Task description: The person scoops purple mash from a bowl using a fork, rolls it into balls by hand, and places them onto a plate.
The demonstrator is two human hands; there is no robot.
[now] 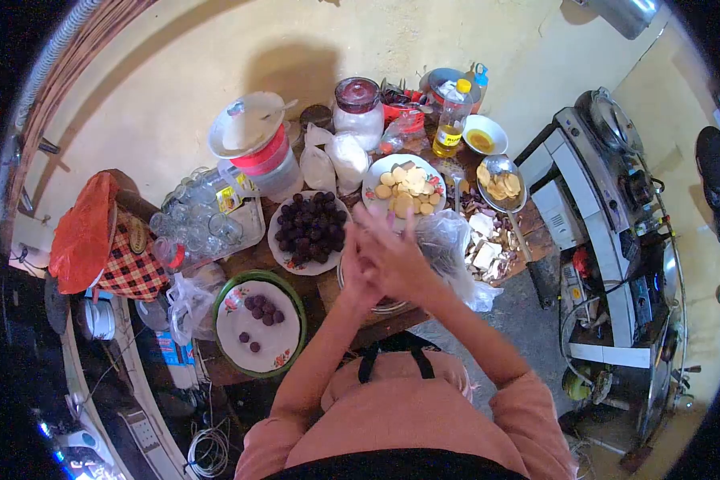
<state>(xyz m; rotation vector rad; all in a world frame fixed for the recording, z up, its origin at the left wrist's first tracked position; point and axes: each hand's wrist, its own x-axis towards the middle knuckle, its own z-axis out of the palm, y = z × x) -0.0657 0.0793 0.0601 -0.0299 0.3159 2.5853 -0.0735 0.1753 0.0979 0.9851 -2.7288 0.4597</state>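
Observation:
My left hand (pixel 362 272) and my right hand (pixel 396 260) are pressed together above a bowl at the table's front edge; whatever lies between the palms is hidden. Blurred fingers of the right hand point up and apart. Beside them on the left, a white plate (pixel 276 254) holds a heap of dark round balls. Lower left, a floral plate (pixel 244 340) on a green rim carries several more dark balls. Behind the hands, a plate (pixel 371 178) bears pale round flat pieces. A clear plastic bag (pixel 444 240) lies right of my hands.
Glass jars (pixel 204 216) fill a tray at left. A red and white container (pixel 268 160), white bags (pixel 349 160), a lidded jar (pixel 358 112) and an oil bottle (pixel 451 124) stand at the back. Chopped pieces (pixel 486 248) and a knife (pixel 536 268) lie right; a stove (pixel 596 152) stands beyond.

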